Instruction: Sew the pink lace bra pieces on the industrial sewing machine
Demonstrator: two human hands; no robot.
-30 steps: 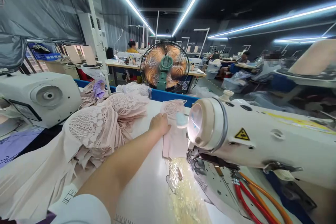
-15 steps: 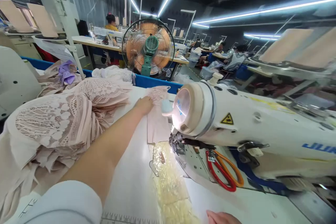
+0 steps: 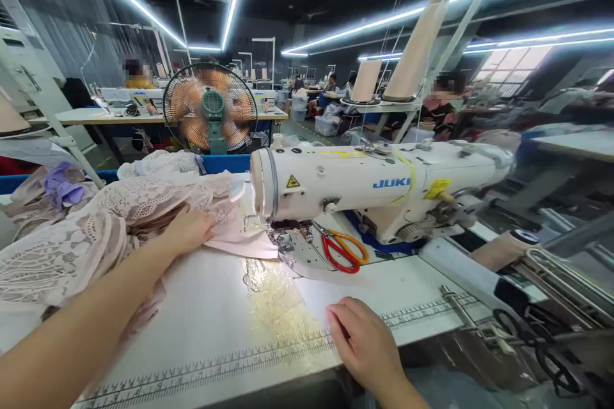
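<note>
Head view: from my distant seat I look over a white table (image 3: 206,313), with a ruler (image 3: 201,371) printed along its near edge.
Machine (image 3: 345,172): stands across the table's far side, its needle end to the left.
Pile (image 3: 71,249): pale lace cloth heaped on the left, partly behind the left forearm.
Piece (image 3: 244,241): lies at the left hand (image 3: 190,230) and to its right, long axis sideways from pile to needle end, its right tip just beside the machine's plate.
Left hand: the nearer one, fingers bent over the piece; I cannot tell whether they pinch or only press.
Right hand (image 3: 367,342): well apart from the piece, over the ruler, loosely curled; I see nothing in it, but its palm is turned away.
Shears (image 3: 329,255): behind the right hand, beside the machine.
Hard to read: left fingertips, the piece's border with the pile, the needle; the left forearm is cut off.
</note>
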